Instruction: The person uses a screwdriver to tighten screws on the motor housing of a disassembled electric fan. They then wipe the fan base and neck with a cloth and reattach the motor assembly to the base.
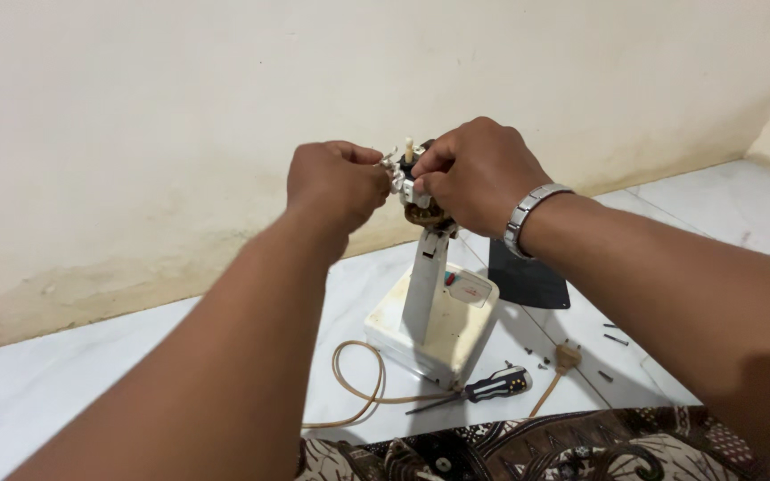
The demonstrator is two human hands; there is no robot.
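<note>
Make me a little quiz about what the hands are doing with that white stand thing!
1. True or false: both hands are at the top of the white fan stand, on the motor part.
2. Which tool lies on the floor in front of the stand's base? A) hammer B) screwdriver C) scissors
3. Fill in: the right hand's wrist wears a metal ____.

Key:
1. True. The left hand and right hand both grip the part on top of the post.
2. B. It has a black and white handle and lies near the beige cord and small screws.
3. Watch.
</note>
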